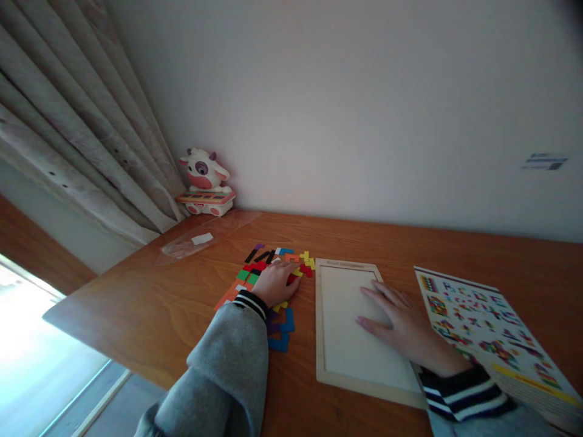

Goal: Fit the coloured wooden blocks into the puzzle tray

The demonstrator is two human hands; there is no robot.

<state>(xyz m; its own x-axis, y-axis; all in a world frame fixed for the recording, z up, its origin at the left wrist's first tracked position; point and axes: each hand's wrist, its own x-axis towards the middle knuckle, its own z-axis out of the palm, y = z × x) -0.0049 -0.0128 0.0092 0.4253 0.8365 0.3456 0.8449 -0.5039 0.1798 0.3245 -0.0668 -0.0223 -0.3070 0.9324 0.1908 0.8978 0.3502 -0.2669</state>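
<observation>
Loads of colored pieces (253,278), one pale tray (341,328)

Left hand (277,283) is over the pieces, just left of the tray; can't tell if its fingers grip any. Right hand (401,318) has fingers spread above the tray, picture sheet (492,328) alongside.

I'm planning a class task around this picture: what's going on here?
A person has their left hand down among colourful puzzle pieces on the table; whether it grips one is hidden. Their right hand is spread over the shallow tray. The pieces lie left of the tray, and a printed sheet lies to its right.
</observation>
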